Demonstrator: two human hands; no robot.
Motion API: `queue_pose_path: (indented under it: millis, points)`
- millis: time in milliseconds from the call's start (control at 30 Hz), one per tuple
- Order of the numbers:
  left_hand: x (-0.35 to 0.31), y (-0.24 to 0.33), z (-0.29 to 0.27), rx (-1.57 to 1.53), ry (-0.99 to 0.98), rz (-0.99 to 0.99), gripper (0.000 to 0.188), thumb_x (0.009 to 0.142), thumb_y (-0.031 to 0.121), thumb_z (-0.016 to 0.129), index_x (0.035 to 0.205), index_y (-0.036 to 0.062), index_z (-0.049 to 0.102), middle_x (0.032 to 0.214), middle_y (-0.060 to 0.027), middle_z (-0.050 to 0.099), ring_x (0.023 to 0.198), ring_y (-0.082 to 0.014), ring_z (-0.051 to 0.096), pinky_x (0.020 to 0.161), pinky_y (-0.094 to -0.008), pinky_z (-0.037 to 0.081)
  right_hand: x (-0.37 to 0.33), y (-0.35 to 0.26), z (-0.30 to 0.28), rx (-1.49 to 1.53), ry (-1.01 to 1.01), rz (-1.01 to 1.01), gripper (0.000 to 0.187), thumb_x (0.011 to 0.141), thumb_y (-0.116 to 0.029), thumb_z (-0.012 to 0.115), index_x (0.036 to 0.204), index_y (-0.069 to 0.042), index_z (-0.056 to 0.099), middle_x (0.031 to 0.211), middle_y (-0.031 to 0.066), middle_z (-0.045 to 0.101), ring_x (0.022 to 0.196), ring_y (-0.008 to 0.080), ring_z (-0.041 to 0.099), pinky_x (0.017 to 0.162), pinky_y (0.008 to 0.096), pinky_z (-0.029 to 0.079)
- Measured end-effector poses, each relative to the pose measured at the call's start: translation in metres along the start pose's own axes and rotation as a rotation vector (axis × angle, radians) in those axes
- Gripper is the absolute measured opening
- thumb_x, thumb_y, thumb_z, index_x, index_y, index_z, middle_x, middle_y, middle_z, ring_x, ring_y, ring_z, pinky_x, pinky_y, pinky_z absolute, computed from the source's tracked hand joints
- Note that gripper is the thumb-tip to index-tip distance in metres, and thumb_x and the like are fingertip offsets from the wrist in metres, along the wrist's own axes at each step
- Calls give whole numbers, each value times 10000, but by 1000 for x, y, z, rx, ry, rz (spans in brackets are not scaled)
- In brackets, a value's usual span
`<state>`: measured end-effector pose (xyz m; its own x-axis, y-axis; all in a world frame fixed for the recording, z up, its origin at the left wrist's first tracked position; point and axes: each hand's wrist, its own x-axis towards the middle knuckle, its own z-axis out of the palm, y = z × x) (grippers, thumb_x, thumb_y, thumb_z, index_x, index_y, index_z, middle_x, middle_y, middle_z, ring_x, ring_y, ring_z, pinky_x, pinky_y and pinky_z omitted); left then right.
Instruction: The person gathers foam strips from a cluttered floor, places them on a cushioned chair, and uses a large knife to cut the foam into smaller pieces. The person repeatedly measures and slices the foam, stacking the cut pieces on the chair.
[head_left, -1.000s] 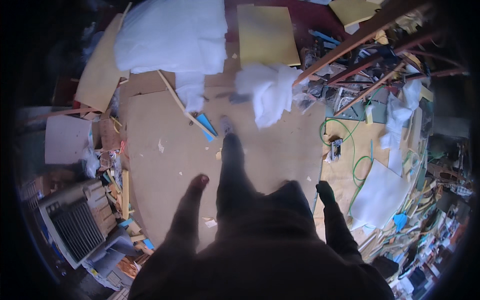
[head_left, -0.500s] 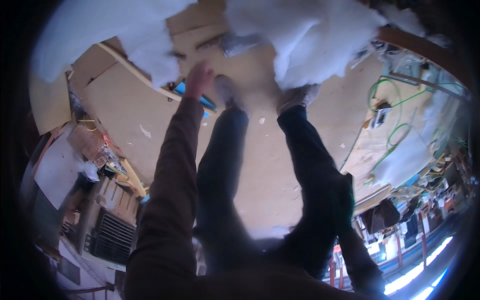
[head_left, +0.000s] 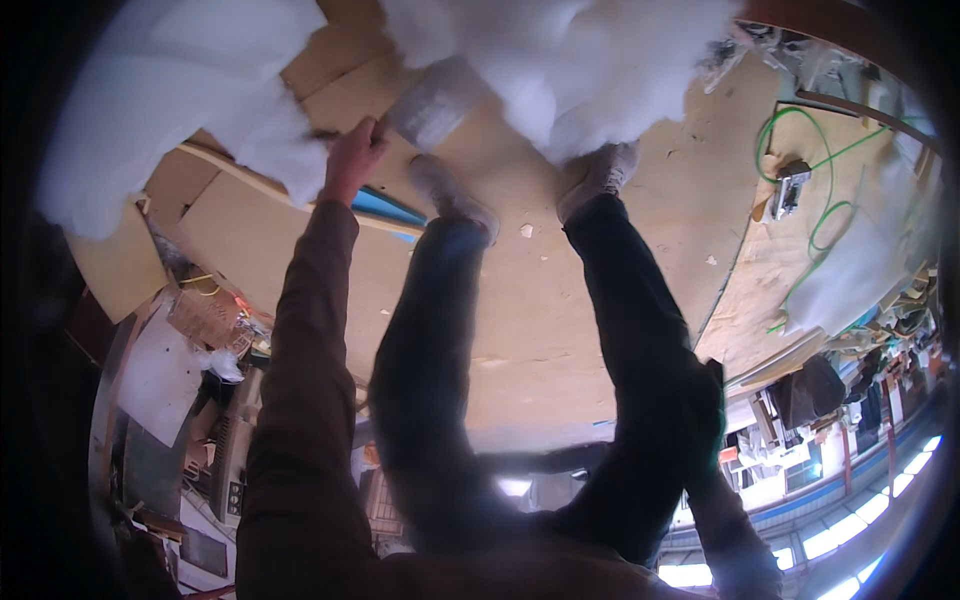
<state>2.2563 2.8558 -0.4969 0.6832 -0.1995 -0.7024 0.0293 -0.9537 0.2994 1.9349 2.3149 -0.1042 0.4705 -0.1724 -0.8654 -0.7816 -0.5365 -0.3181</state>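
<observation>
My left hand point(head_left: 357, 158) is closed in a fist beside a flat, wide, grey blade-like tool point(head_left: 437, 103), blurred, which extends from the fingers and seems gripped at its end. White fluffy wadding point(head_left: 580, 75) lies beyond my feet, and another mass of wadding point(head_left: 190, 110) is at the far left. Below that hand is a curved pale wooden strip point(head_left: 245, 175) with a blue piece point(head_left: 390, 207) by it. My right hand point(head_left: 712, 400) rests at my right knee, mostly hidden and dark, with a green edge; its fingers do not show.
I stand on a large tan board point(head_left: 540, 340), my shoes point(head_left: 452, 200) apart. On the right, a metal tool point(head_left: 792, 188) lies by a looped green hose point(head_left: 830, 150). White sheeting point(head_left: 850, 285) lies nearby. Boards and scraps point(head_left: 205, 320) crowd the left.
My left hand has closed at the grey tool, which now looks larger and shifted left. The view has shifted a little. My right hand stays at the knee.
</observation>
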Motion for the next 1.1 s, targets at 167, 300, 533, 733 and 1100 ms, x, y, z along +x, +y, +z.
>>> queue_pose_path:
  millis: [167,300,533,733,1100]
  points:
    - [-112,66,-68,-357,-172,-280,397,985,395,682,890,15,619,718,-136,686,601,-283,699,547,-474,526,-4,24,53,89,127,-144,438,1074,-258,664,1443,-42,570,1397,150,603,1376,342,568,1200,451,441]
    - [-234,135,-130,-964,-351,-739,353,958,296,778,721,164,553,600,9,538,446,-114,494,404,-299,336,18,14,70,-378,376,-436,262,1027,-245,710,1194,-45,677,1059,76,683,1091,302,698,971,436,550]
    - [-421,295,-218,-1601,-825,-393,203,1053,229,660,904,176,533,618,30,460,439,-118,391,452,-291,335,13,-81,27,-173,68,-427,390,1093,-339,643,1363,-58,644,1220,91,695,1176,260,678,957,444,544]
    - [-511,443,-244,-1245,-1270,34,120,1037,173,665,1087,105,580,627,2,465,458,-153,498,454,-317,440,-160,-128,-17,1474,-113,-554,403,1155,-216,533,1507,-37,618,1373,118,690,1314,275,643,1063,395,550]
    - [-663,588,-163,-224,-961,797,495,1088,289,701,1454,-3,539,1328,-118,693,1101,-187,730,871,-352,598,-447,59,70,1930,669,-379,443,1089,-200,675,1485,-17,603,1265,68,716,1093,176,716,957,365,592]
